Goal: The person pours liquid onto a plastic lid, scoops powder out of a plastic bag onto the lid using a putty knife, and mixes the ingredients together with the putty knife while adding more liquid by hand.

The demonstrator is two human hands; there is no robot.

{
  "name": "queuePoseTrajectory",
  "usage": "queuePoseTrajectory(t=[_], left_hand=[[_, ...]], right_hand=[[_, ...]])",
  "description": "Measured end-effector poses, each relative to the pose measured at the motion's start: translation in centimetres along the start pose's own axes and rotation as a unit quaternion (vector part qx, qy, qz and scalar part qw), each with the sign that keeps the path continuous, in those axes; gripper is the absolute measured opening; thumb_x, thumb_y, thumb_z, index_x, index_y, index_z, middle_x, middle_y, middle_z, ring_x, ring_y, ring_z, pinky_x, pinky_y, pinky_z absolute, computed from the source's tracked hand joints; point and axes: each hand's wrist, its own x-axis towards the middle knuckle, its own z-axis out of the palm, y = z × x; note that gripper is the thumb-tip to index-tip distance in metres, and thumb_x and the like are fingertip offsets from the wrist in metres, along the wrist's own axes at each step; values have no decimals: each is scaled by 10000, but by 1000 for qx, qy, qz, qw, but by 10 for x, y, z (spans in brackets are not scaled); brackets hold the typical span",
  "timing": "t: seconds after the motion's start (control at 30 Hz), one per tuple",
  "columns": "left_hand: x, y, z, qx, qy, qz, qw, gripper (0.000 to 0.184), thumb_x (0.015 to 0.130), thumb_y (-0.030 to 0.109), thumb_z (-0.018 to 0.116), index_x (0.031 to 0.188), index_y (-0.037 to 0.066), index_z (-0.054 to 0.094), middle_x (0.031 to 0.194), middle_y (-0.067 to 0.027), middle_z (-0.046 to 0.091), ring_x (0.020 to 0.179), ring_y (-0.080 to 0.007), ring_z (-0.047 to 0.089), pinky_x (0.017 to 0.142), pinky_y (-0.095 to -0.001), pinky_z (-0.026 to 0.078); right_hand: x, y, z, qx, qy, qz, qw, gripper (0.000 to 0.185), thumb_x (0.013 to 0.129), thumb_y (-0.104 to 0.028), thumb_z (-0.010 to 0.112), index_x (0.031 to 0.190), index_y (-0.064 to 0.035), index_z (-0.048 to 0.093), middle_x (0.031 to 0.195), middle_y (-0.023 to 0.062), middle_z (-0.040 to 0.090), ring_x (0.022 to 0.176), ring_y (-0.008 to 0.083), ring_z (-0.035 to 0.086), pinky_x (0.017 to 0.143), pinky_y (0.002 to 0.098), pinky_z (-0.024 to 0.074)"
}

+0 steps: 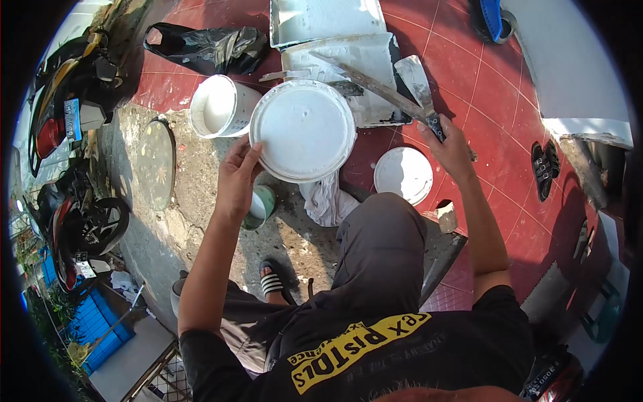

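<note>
My left hand [242, 167] grips the left edge of a round white lid [305, 130], its thumb on top. The lid has a raised rim and whitish smears. My right hand [450, 149] is closed round the dark handle of a putty knife [415, 79] whose wide blade is coated white. A long narrow strip [375, 87], stick-like and stained, crosses near that hand; I cannot tell whether it is held too. Left of the lid stands a white bucket [220, 107] with white material inside. Below it sits a green bucket [260, 206], partly behind my left forearm.
A white-coated tray [328, 20] lies ahead, beside a black plastic bag [207, 48]. Another round white lid [403, 175] rests on the red tiles, near a white cloth [328, 201]. Motorcycles [87, 221] stand at left. Sandals [545, 171] lie at right.
</note>
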Motion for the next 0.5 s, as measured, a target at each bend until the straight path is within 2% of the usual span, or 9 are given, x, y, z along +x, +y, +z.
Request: queuePoseTrajectory(t=[0.07, 0.13, 0.23, 0.27, 0.33, 0.4, 0.47, 0.5], left_hand=[[-4, 26, -38, -3, -17, 16, 1000, 395, 999, 183, 614, 1321, -30, 529, 1161, -79, 660, 1047, -163, 652, 937, -323, 532], [-9, 50, -78, 17, 6, 11, 1000, 417, 990, 194, 630, 1328, -28, 529, 1173, -81, 661, 1053, -153, 651, 950, -319, 520], [-8, 79, -141, 32, 8, 30, 999, 522, 977, 221, 654, 1393, -43, 481, 1249, -95, 648, 1101, -159, 642, 974, -323, 503], [-3, 81, -161, 21, 49, 49, 997, 477, 977, 209, 655, 1350, -57, 522, 1170, -78, 668, 1036, -147, 647, 915, -307, 517], [11, 89, -204, 0, 40, 62, 997, 449, 979, 196, 650, 1333, -54, 534, 1157, -81, 671, 1027, -144, 654, 910, -287, 522], [26, 84, -245, -26, 69, 58, 996, 401, 987, 173, 632, 1313, -45, 549, 1145, -84, 675, 1013, -138, 663, 907, -276, 531], [49, 76, -299, -55, 89, 92, 990, 372, 993, 147, 614, 1307, -43, 554, 1153, -88, 674, 1021, -144, 666, 927, -294, 538], [60, 71, -319, -83, 89, 89, 989, 294, 998, 123, 600, 1252, -24, 585, 1154, -89, 675, 1040, -149, 660, 942, -308, 538]], right_hand=[[13, -5, 7, 14, -16, -2, 1000, 333, 964, -311, 672, 905, 1, 568, 709, 20, 517, 681, 79, 449, 610, 290, 413], [24, -14, 14, 23, -37, -2, 999, 339, 967, -317, 667, 901, 0, 566, 716, 17, 529, 684, 76, 451, 607, 291, 412], [39, -36, 25, -1, -55, -17, 998, 329, 975, -316, 660, 894, -9, 570, 692, -4, 503, 660, 71, 429, 588, 288, 396], [44, -43, 29, -3, -61, -23, 998, 329, 975, -316, 660, 894, -9, 570, 692, -4, 503, 660, 71, 429, 588, 288, 396], [46, -61, 43, -35, -45, -13, 998, 303, 980, -303, 656, 893, -25, 576, 684, -23, 478, 625, 55, 410, 553, 275, 371], [44, -77, 61, -10, -50, 11, 999, 278, 980, -293, 653, 902, -37, 580, 683, -34, 464, 581, 41, 393, 514, 261, 345], [44, -84, 81, 9, -43, 16, 999, 262, 982, -282, 649, 911, -40, 579, 672, -38, 459, 558, 34, 395, 489, 252, 337], [44, -86, 90, 3, -42, 21, 999, 262, 982, -282, 649, 911, -40, 579, 672, -38, 459, 558, 34, 395, 489, 252, 337]])
